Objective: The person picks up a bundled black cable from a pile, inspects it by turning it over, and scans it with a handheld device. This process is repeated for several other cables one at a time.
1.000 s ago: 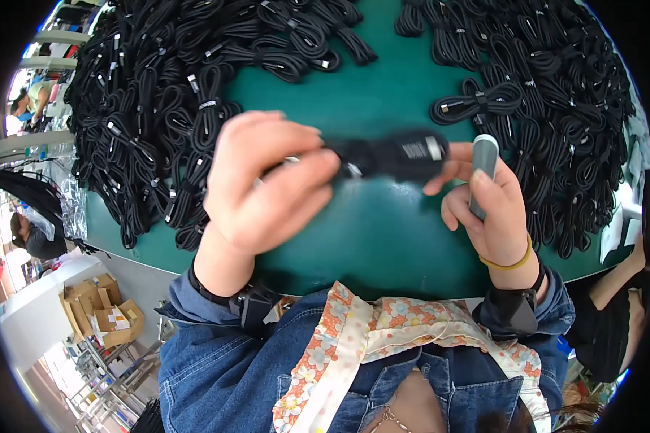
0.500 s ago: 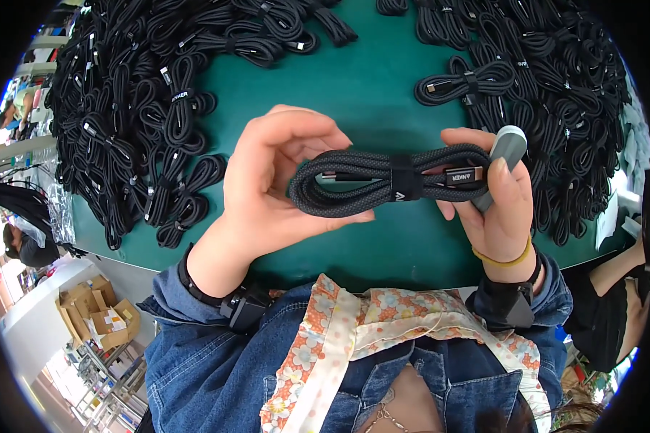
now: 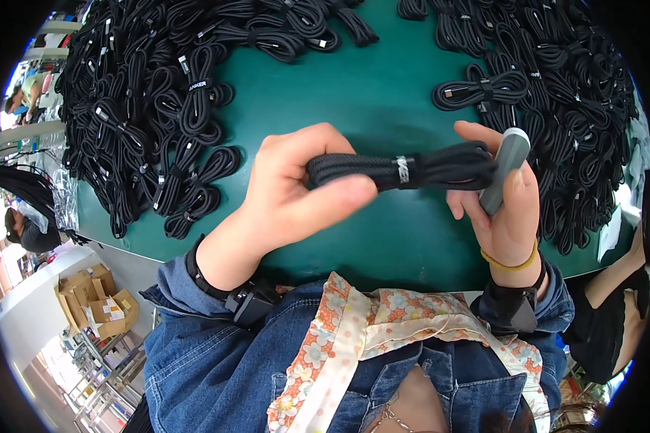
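Note:
A coiled black braided cable [image 3: 448, 167], strapped round its middle, is held level above the table. My left hand [image 3: 285, 191] grips its left end, thumb in front and fingers curled behind. At the cable's right end is my right hand [image 3: 516, 209], closed round a smooth grey rod-shaped tool with a white rounded end [image 3: 508, 167]. The tool stands slanted in the palm, right beside the cable end. Whether the right fingers also pinch the cable is hard to see. The cable looks edge-on and slightly blurred.
A large heap of coiled black cables [image 3: 123, 123] covers the table's left side, and another heap [image 3: 563, 123] lies on the right. One separate coiled cable [image 3: 480, 88] lies near the right heap. The green table [image 3: 325, 94] shows between them. Cardboard boxes [image 3: 97, 303] stand at lower left.
The coiled cable has turned from its broad face to its narrow side. My left hand has closed onto it, thumb now across the front. The right hand still holds the grey tool.

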Available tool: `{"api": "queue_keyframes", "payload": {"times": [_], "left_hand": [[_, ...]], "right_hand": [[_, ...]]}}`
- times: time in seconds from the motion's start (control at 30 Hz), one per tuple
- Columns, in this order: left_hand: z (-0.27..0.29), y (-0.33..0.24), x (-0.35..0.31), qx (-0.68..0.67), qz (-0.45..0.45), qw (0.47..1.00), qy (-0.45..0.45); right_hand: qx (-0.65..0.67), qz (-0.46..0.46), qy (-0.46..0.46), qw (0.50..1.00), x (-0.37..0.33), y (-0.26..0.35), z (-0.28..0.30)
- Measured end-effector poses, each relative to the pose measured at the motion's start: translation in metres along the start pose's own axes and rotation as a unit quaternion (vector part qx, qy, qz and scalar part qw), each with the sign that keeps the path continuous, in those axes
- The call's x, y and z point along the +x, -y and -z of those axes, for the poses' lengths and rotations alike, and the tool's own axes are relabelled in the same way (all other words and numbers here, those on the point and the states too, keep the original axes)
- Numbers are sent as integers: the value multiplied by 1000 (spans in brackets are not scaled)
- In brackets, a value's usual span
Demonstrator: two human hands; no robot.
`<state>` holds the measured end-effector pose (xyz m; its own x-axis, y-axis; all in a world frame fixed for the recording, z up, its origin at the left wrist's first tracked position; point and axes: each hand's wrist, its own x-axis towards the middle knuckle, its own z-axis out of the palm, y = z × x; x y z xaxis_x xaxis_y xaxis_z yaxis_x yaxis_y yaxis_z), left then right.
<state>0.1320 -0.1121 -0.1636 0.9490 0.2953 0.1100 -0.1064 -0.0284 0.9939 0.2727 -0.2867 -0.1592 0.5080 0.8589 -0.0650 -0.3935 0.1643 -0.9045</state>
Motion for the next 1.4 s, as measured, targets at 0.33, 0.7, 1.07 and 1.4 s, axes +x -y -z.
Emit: {"api": "queue_keyframes", "payload": {"times": [0.33, 0.7, 1.07, 1.4], "left_hand": [[2, -6, 3, -141, 188, 972, 20], [57, -13, 10, 559, -29, 790, -249], [82, -9, -7, 688, 132, 675, -232], [19, -26, 1, 337, -259, 904, -47]], "right_hand": [[5, -101, -5, 995, -1, 3, 4], [-242, -274, 148, 919, 2, 7, -1], [130, 22, -57, 990, 11, 2, 19], [6, -115, -20, 993, 5, -1, 2]]}}
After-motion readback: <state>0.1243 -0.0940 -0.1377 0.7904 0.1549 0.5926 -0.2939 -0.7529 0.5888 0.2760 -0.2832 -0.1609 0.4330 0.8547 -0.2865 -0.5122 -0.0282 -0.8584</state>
